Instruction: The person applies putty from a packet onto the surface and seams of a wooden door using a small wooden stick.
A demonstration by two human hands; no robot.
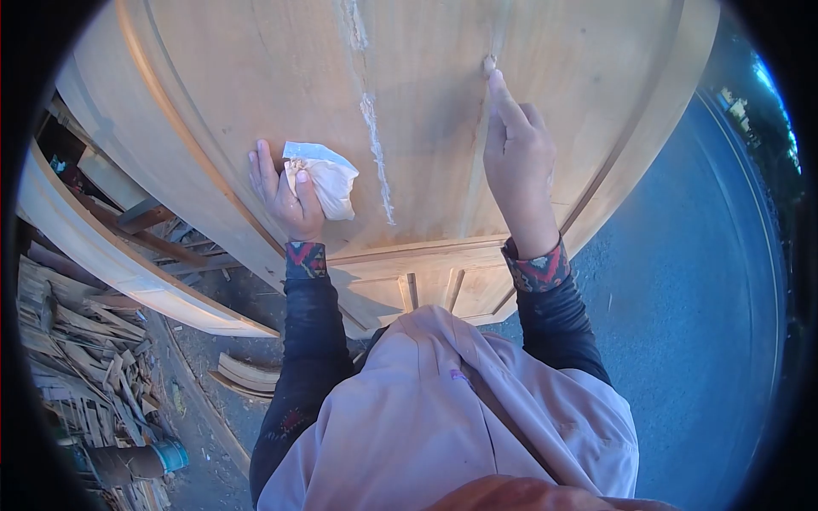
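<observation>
My left hand (294,200) is closed around a small plastic bag (328,180) of pale putty, its top edge folded over, and rests on a large wooden door (426,111). Higher up on the right, my right hand (520,149) reaches along the panel with its index finger stretched forward. At that fingertip a small pale lump of putty (489,63) touches a seam in the wood. Between the hands runs a rough whitish line of putty (372,140). Fainter pale smears follow the seam under my right hand. My other right fingers are curled and partly hidden.
Another curved wooden piece (128,264) stands on the left. Beyond it lie a heap of scrap wood (85,366), curved offcuts (243,375) and a cylindrical container with a blue-green rim (170,457). A paved road (673,298) runs along the right.
</observation>
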